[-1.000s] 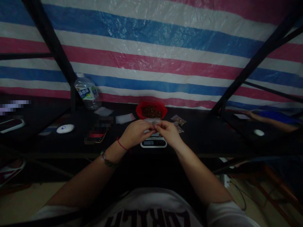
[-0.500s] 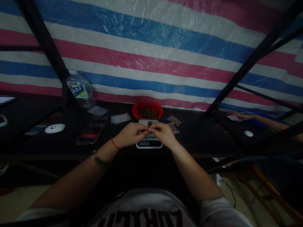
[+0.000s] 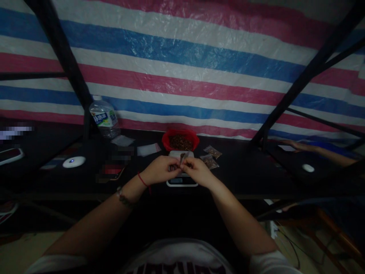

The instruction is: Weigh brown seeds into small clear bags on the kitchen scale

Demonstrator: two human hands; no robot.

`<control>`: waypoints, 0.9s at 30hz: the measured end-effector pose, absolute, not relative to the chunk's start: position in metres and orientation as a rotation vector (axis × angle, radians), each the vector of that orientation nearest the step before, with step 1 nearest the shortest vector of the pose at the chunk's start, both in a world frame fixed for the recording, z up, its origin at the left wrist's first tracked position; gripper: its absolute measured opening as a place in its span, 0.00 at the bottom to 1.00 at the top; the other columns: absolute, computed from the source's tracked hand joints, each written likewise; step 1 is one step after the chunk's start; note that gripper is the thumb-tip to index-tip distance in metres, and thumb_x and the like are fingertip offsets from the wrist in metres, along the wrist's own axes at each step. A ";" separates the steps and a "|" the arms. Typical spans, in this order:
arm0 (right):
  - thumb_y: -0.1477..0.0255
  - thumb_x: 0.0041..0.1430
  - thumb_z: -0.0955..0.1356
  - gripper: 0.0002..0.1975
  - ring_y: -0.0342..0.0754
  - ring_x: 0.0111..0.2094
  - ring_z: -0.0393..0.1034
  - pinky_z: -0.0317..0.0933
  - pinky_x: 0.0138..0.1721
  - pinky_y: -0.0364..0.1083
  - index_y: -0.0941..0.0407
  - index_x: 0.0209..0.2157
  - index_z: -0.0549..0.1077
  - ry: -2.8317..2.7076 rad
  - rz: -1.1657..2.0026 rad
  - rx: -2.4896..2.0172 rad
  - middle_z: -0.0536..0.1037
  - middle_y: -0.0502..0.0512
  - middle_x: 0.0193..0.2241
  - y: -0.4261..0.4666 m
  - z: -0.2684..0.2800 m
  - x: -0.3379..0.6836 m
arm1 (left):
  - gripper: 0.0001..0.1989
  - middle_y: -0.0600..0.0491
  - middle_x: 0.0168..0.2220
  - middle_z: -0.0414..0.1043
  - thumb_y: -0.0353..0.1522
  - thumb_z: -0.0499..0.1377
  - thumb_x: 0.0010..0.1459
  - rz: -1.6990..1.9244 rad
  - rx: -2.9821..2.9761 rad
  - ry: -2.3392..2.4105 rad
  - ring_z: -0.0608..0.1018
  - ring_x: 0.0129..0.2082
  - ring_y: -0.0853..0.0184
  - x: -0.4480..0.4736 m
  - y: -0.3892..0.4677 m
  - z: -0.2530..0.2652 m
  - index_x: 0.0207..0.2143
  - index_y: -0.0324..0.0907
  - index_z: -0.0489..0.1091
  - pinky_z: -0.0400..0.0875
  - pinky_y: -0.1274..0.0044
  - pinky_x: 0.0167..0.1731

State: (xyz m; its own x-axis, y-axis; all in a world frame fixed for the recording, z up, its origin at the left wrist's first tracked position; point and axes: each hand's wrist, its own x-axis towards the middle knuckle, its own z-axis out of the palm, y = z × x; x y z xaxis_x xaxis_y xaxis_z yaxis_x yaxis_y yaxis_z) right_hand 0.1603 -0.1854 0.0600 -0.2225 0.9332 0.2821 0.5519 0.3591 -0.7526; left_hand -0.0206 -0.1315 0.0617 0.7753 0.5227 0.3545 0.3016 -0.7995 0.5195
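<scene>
My left hand (image 3: 164,169) and my right hand (image 3: 196,172) meet over a white digital scale (image 3: 181,185), fingers pinched. Between their fingertips is a small clear plastic bag (image 3: 185,155) with brown bits inside, its top tilted to the right. My fingers hide its lower part. Just behind the scale stands a red bowl (image 3: 164,142) full of small brown pieces (image 3: 180,142). Beside my right hand lie two filled zip bags (image 3: 213,151), flat on the black table. A stack of flat clear bags (image 3: 147,149) lies left of the bowl.
A large plastic bottle (image 3: 105,120) stands back left, with more clear bags (image 3: 122,140) at its foot. A phone (image 3: 115,173) and a white oval device (image 3: 74,162) lie to the left. At right, another person's arm (image 3: 327,152) reaches over a neighbouring table. Black metal posts (image 3: 282,95) flank the table.
The small bag between my fingers has turned from fairly upright to leaning right. My fingers have shifted slightly around it. The whole view has moved a little.
</scene>
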 end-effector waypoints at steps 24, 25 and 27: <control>0.80 0.47 0.64 0.06 0.44 0.28 0.63 0.58 0.30 0.42 0.56 0.21 0.65 -1.702 0.053 -1.364 0.67 0.50 0.24 -0.192 0.056 0.147 | 0.13 0.53 0.21 0.70 0.34 0.51 0.54 0.789 2.600 1.291 0.69 0.21 0.69 -0.013 -0.157 0.074 0.20 0.40 0.68 0.51 0.77 0.23; 0.81 0.47 0.63 0.06 0.45 0.31 0.65 0.60 0.33 0.43 0.56 0.23 0.67 -1.713 0.039 -1.305 0.68 0.51 0.26 -0.192 0.055 0.146 | 0.13 0.53 0.21 0.70 0.35 0.51 0.55 0.780 2.610 1.299 0.69 0.22 0.69 -0.011 -0.159 0.074 0.21 0.40 0.69 0.51 0.77 0.23; 0.82 0.49 0.64 0.08 0.47 0.36 0.66 0.62 0.37 0.44 0.55 0.26 0.71 -1.737 0.053 -1.234 0.69 0.53 0.31 -0.192 0.053 0.145 | 0.13 0.53 0.22 0.71 0.35 0.51 0.55 0.776 2.627 1.308 0.69 0.22 0.69 -0.008 -0.162 0.071 0.22 0.41 0.69 0.51 0.76 0.23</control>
State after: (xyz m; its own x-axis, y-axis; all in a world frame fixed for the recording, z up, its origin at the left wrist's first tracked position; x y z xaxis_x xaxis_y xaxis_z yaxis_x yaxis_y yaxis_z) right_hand 0.1447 -0.1917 0.0527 -0.0181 0.7437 0.6683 0.7017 0.4855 -0.5214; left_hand -0.0080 -0.1619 0.0711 0.4993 0.7708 0.3955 0.7170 -0.6240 0.3109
